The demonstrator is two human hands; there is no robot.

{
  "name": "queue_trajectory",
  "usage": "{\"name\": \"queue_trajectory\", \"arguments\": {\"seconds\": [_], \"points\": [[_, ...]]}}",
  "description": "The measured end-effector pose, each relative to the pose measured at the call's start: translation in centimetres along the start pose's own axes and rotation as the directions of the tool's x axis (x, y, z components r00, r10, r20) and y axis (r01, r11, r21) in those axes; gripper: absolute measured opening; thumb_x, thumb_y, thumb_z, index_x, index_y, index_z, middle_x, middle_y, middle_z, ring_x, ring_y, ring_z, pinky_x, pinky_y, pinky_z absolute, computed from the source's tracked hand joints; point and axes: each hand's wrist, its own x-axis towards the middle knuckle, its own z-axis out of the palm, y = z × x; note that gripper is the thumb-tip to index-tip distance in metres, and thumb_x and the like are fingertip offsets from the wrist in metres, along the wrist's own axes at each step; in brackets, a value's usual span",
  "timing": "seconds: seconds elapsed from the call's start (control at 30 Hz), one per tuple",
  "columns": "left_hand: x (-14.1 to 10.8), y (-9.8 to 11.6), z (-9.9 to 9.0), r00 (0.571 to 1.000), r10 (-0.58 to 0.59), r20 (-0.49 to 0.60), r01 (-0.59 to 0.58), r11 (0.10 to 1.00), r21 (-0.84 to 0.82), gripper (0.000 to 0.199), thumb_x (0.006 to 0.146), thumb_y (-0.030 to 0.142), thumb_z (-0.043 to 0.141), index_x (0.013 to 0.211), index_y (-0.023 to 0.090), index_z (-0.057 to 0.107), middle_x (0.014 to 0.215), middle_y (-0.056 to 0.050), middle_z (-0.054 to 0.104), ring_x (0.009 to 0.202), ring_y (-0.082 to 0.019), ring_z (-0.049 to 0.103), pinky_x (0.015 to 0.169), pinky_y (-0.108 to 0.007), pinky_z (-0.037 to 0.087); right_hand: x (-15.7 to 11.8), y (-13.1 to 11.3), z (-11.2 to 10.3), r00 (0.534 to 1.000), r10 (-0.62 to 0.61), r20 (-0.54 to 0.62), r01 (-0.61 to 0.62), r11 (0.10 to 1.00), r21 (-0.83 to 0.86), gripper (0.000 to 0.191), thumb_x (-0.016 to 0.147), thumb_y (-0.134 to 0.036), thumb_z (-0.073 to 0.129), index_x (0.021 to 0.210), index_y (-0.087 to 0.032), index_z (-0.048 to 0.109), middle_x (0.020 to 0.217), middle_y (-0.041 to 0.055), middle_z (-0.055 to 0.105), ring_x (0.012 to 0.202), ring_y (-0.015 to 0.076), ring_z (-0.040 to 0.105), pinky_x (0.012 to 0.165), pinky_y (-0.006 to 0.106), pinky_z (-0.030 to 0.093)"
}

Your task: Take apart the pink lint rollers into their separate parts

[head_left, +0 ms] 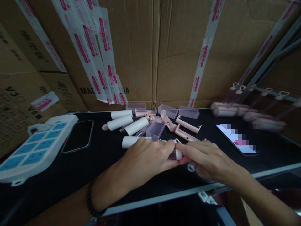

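Note:
My left hand (pixel 150 153) is closed around a small part with a pale pink rounded end (pixel 178 154) and a dark section beside it. The fingertips of my right hand (pixel 209 157) press on that same pink end from the other side. Below my right fingers a round, grey-and-white ringed end (pixel 191 167) pokes out; its kind is hidden by the hand. Just beyond my hands lie several white tubes (pixel 136 126), pink curved brackets (pixel 188 124) and translucent lilac trays (pixel 156 129).
A white power strip (pixel 44 144) with blue sockets and a dark phone (pixel 78 136) lie at left. At right are a lit phone (pixel 236 139) and several pink cylinders with loops (pixel 225 111). Tall cardboard boxes (pixel 136 47) stand behind; the table's front edge (pixel 164 196) is nearby.

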Motion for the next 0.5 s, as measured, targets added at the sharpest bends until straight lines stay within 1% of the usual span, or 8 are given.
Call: {"name": "queue_trajectory", "arguments": {"seconds": [0.1, 0.23, 0.37, 0.43, 0.5], "points": [[-0.04, -0.04, 0.02, 1.000, 0.005, 0.011, -0.005, 1.000, -0.016, 0.030, 0.099, 0.048, 0.061, 0.100, 0.019, 0.064, 0.085, -0.001, 0.077, 0.067, -0.023, 0.073, 0.055, -0.029, 0.042, -0.07, 0.08, 0.03, 1.000, 0.011, 0.014, -0.011, 1.000, 0.009, 0.045, 0.089, 0.001, 0.038, 0.128, -0.017, 0.052, 0.089, 0.0050, 0.074, 0.080, 0.0182, 0.072, 0.068, 0.028, 0.051], [-0.01, 0.13, 0.43, 0.999, -0.007, -0.050, 0.011, 0.997, 0.078, 0.036, 0.102, 0.052, 0.055, 0.096, 0.018, 0.062, 0.078, -0.002, 0.075, 0.065, -0.024, 0.074, 0.050, -0.029, 0.039, 0.15, -0.01, -0.26, 0.995, 0.092, 0.040, -0.096, 0.989, 0.110, 0.046, 0.084, 0.001, 0.042, 0.122, -0.021, 0.053, 0.101, 0.0064, 0.075, 0.086, 0.0181, 0.073, 0.071, 0.027, 0.053], [0.04, 0.32, 0.60, 0.992, 0.006, -0.128, 0.015, 0.986, 0.165, 0.041, 0.104, 0.053, 0.047, 0.092, 0.017, 0.061, 0.075, -0.004, 0.074, 0.063, -0.023, 0.074, 0.048, -0.028, 0.036, 0.47, -0.20, -0.54, 0.989, 0.144, 0.026, -0.146, 0.973, 0.179, 0.048, 0.083, 0.002, 0.046, 0.124, -0.022, 0.054, 0.098, 0.0050, 0.074, 0.083, 0.0174, 0.072, 0.072, 0.025, 0.053], [0.09, 0.32, 0.66, 0.989, 0.017, -0.144, 0.008, 0.986, 0.166, 0.046, 0.106, 0.054, 0.041, 0.091, 0.016, 0.061, 0.074, -0.005, 0.074, 0.062, -0.023, 0.074, 0.047, -0.029, 0.035, 0.50, -0.16, -0.64, 0.989, 0.145, 0.030, -0.148, 0.970, 0.193, 0.048, 0.082, 0.002, 0.047, 0.123, -0.021, 0.055, 0.097, 0.0050, 0.074, 0.083, 0.0179, 0.072, 0.072, 0.026, 0.052], [0.17, 0.25, 0.77, 0.990, 0.018, -0.140, 0.000, 0.992, 0.128, 0.049, 0.106, 0.056, 0.038, 0.091, 0.017, 0.062, 0.073, -0.005, 0.074, 0.062, -0.024, 0.074, 0.047, -0.029, 0.035, 0.42, 0.01, -0.69, 0.990, 0.132, 0.048, -0.139, 0.967, 0.212, 0.045, 0.081, 0.002, 0.047, 0.119, -0.021, 0.056, 0.098, 0.0056, 0.074, 0.082, 0.0182, 0.071, 0.070, 0.027, 0.051]]}}
